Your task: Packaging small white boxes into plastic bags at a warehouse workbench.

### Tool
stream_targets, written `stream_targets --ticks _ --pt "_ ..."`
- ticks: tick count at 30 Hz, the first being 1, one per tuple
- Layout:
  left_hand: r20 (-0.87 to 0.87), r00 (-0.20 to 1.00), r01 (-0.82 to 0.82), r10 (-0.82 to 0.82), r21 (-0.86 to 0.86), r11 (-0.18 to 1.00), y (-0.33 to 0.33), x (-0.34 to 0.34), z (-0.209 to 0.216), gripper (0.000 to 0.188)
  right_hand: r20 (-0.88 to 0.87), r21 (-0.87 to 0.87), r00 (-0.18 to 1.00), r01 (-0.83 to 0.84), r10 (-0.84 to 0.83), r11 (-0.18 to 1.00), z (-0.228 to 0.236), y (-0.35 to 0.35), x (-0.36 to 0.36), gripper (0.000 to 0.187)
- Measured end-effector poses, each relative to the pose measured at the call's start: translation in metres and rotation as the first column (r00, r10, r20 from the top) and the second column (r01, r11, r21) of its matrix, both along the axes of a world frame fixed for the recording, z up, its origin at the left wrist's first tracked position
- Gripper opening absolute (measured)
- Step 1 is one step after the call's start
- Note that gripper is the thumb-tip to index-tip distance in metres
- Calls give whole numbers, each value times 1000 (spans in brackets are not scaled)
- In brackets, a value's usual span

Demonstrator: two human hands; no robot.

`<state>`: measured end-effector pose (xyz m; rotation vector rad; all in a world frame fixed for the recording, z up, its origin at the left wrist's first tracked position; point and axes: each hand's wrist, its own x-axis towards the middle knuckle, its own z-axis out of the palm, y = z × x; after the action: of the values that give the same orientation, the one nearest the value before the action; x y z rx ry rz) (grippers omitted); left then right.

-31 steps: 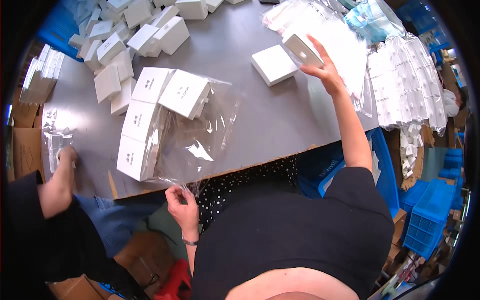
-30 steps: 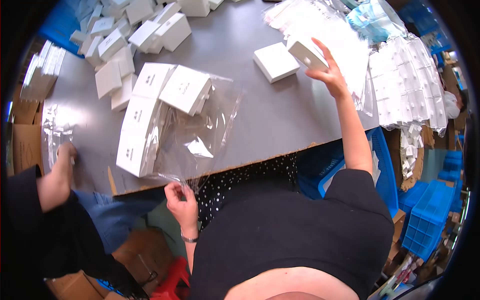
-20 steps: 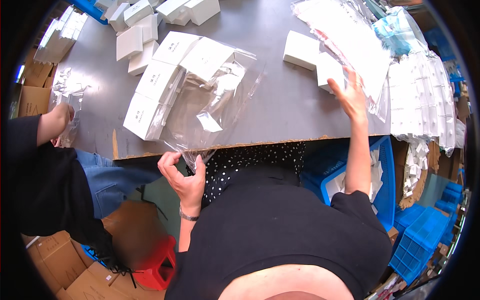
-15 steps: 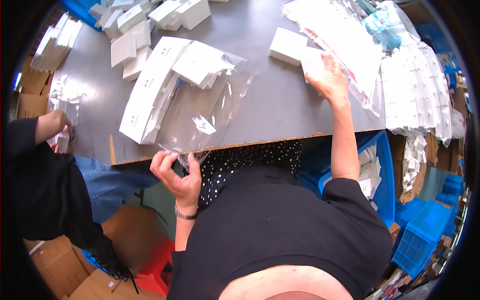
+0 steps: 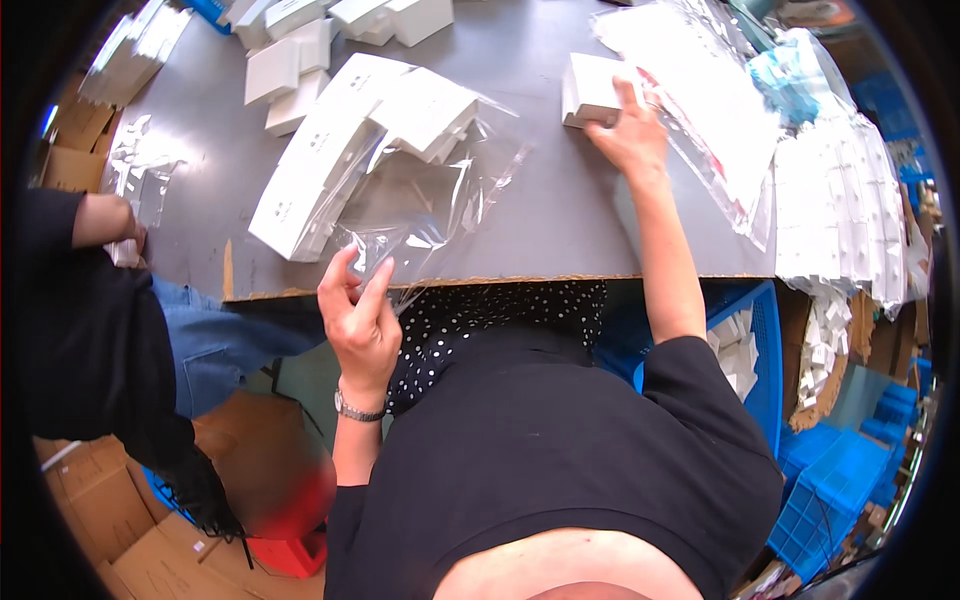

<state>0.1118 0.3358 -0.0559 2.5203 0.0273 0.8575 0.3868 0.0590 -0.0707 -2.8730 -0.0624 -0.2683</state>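
Note:
My right hand (image 5: pixel 640 135) is wrapped round a small white box (image 5: pixel 592 88), thumb at its near side and fingers over its right end. The fingers hide part of the box, so I cannot tell whether a second one is in the grip. My left hand (image 5: pixel 360 325) is at the table's front edge, with curled fingers at the loose mouth of a clear plastic bag (image 5: pixel 440 200). A row of white boxes (image 5: pixel 310 170) lies at the bag's left side, and more white boxes (image 5: pixel 428 110) sit at its far end.
Loose white boxes (image 5: pixel 300 55) are piled at the far left. Flat plastic bags (image 5: pixel 705 110) and bundled white packets (image 5: pixel 835 200) lie on the right. A blue crate (image 5: pixel 765 340) of white pieces stands below the table. At left, a co-worker's arm (image 5: pixel 105 220) reaches to the table.
My right hand has moved slightly away from me, and the white boxes under it now sit closer together. My left hand has risen towards the table, and the bag's mouth has shifted with it.

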Motion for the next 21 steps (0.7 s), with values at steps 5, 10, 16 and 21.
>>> stream_targets --ticks 5,10,16,21 --pt "-61 998 -32 28 -72 997 -3 -2 -6 47 112 59 992 -57 50 997 -6 -17 -15 88" --pt "-4 995 95 -96 -80 992 -1 7 -1 66 8 -59 987 161 -161 985 14 32 4 85" --pt "-42 995 90 -95 -116 989 6 -3 4 58 225 64 970 -110 93 992 -19 -13 11 78" --pt "-104 983 151 -154 -31 988 15 -1 2 55 225 139 953 -239 204 961 -10 -33 -10 77"
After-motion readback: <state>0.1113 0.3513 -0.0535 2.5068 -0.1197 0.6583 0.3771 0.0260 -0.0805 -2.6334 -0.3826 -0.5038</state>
